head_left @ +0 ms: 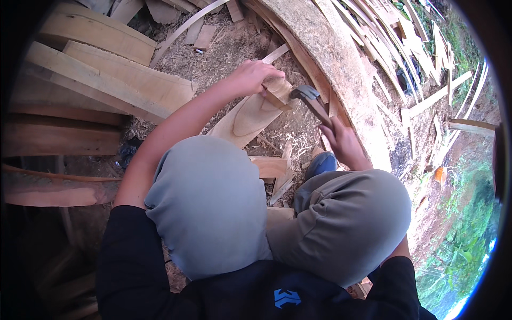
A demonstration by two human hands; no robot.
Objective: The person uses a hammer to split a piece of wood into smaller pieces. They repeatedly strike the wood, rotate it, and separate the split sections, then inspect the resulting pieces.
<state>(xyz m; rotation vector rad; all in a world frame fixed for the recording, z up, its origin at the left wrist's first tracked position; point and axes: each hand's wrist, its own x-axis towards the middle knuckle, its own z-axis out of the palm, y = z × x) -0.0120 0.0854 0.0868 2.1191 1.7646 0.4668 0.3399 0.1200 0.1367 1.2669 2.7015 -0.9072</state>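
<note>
My left hand (252, 78) reaches out past my left knee, its fingers closed over the end of a small pale wooden block (278, 92). That block rests at the far end of a thick light plank (240, 124) with curved grain, which slants out from beneath my knee. In my right hand (347, 143) is the handle of a claw hammer (318, 109). The dark hammer head is right beside the block's right end; whether they touch I cannot tell.
Stacked curved boards (106, 74) fill the left side. A large curved wooden slab (341, 58) arcs along the right. Beyond it lie many thin strips (397, 48). Wood shavings and offcuts cover the ground, and a blue shoe (321, 165) shows near my right knee.
</note>
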